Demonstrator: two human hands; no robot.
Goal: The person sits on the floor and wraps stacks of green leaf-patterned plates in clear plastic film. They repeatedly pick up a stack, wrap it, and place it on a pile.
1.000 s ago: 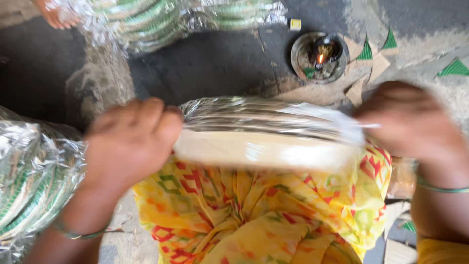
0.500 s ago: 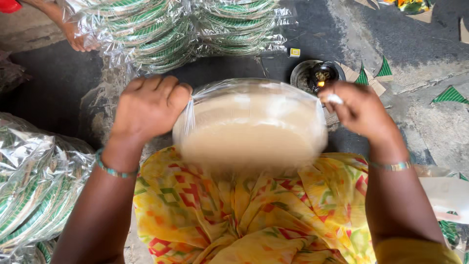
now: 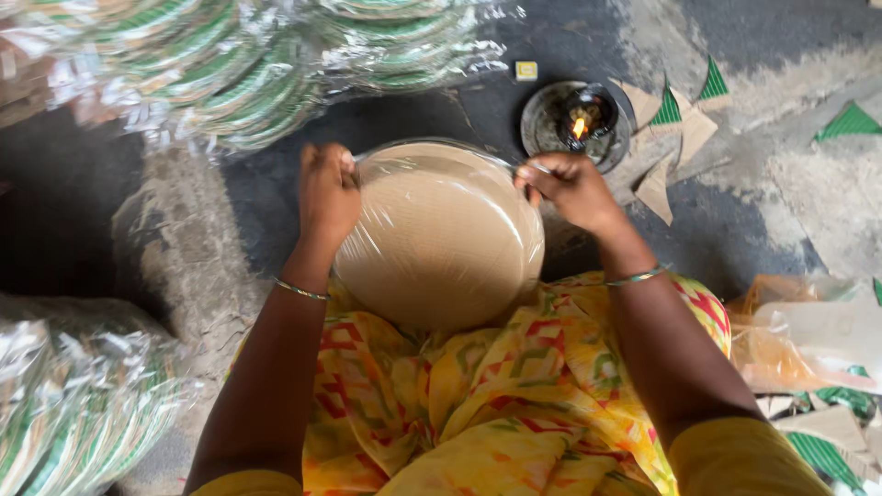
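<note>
Plates [image 3: 439,241], a brown stack in clear wrap, rest tilted on my lap over the yellow cloth [image 3: 478,404]. My left hand [image 3: 328,191] and right hand [image 3: 568,186] are both closed, pinching the wrap at the top edge. Beyond, a lamp [image 3: 579,124] burns.

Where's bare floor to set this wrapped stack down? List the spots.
Free: dark floor at upper right, beyond the lamp dish and cardboard scraps; also the dark patch left of the left hand, below the wrapped plate bundles. Crowded: top left, lower left bundles, and lower right scraps.
</note>
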